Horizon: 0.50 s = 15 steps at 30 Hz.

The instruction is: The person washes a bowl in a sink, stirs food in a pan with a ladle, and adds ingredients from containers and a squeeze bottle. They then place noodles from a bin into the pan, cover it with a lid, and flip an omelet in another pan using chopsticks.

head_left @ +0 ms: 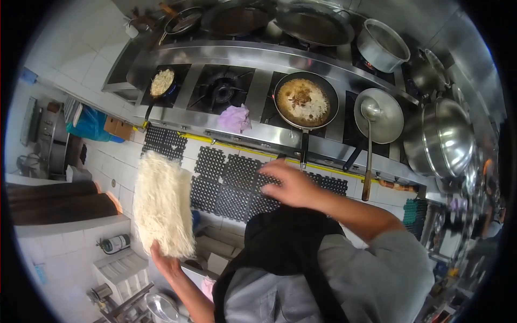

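Observation:
My left hand [164, 261] grips the lower end of a long tray or board heaped with pale, thin noodle-like strands [162, 204]. The strands hide most of what lies beneath them. My right hand [290, 183] is in the air before the stove, fingers apart and holding nothing. Beyond it, a frying pan [302, 102] with browned, saucy food sits on a burner, its black handle pointing toward me. A crumpled pink cloth [235, 118] lies on the stove's front edge, left of that pan.
A small pan of food [162, 83] is over a flame at the left. To the right, a ladle [370, 124] rests in a metal wok [389, 116] beside large steel bowls [449, 137]. Pans and a pot [382, 48] line the back shelf. Black mats [237, 183] cover floor tiles.

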{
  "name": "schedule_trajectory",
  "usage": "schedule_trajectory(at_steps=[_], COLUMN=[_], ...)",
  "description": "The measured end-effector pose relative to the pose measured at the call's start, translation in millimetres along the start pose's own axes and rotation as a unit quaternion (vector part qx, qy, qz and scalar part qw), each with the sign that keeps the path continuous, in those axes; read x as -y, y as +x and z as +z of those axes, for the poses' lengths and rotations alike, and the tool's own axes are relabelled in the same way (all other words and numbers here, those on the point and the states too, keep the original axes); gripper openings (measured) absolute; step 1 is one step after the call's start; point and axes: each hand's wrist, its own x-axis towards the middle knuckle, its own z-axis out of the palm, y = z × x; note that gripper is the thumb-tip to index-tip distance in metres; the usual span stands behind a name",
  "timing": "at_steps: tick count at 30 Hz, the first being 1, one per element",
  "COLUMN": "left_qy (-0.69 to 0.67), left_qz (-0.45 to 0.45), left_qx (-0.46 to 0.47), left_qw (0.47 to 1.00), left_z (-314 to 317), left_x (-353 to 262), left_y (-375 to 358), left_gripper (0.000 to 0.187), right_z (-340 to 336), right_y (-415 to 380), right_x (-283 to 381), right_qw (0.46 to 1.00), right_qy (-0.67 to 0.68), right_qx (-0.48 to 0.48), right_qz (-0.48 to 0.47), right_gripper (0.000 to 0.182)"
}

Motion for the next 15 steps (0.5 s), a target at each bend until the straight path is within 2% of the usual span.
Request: schedule_trajectory(at_steps=[2, 4, 5, 6, 7, 9, 10, 12, 13, 14, 15], left_qy=[0.008, 0.059, 0.074, 0.091, 0.098, 0.09, 0.076, 0.071, 0.067, 0.073, 0.077], left_qz=[0.012, -0.03, -0.03, -0.037, -0.049, -0.08, -0.094, -0.142, -0.14, -0.155, -0.17], left_qx=[-0.027, -0.022, -0.019, -0.013, 0.02, 0.082, 0.113, 0.137, 0.137, 0.163, 0.188], left_qw=[1.0, 0.998, 0.997, 0.995, 0.994, 0.989, 0.986, 0.978, 0.978, 0.972, 0.964], left_z=[1, 7, 24, 57, 82, 136, 163, 193, 213, 232, 244], left_x=[-1, 0, 6, 15, 23, 47, 58, 84, 93, 100, 107], left_y=[-15, -12, -14, -14, -10, -7, -5, 7, 9, 9, 8], left_gripper=[0.072, 0.067, 0.065, 0.064, 0.066, 0.068, 0.069, 0.07, 0.07, 0.071, 0.072], right_z=[-85, -143, -170, -185, -189, -190, -189, -187, -179, -180, -181], right_y=[-49, -112, -160, -201, -216, -229, -224, -217, -219, -215, -208], right_x=[-28, -76, -134, -174, -175, -161, -159, -162, -175, -170, -165], right_qw=[0.971, 0.902, 0.872, 0.85, 0.831, 0.858, 0.862, 0.847, 0.844, 0.845, 0.852], right_qy=[-0.187, -0.249, -0.303, -0.336, -0.361, -0.264, -0.262, -0.024, -0.123, -0.125, -0.22], right_qx=[-0.147, -0.306, -0.342, -0.346, -0.344, -0.306, -0.301, -0.307, -0.342, -0.341, -0.366], right_qz=[0.026, 0.173, 0.176, 0.21, 0.246, 0.317, 0.313, 0.434, 0.395, 0.392, 0.303], right_gripper=[0.048, 0.057, 0.063, 0.07, 0.072, 0.073, 0.073, 0.073, 0.073, 0.073, 0.071])
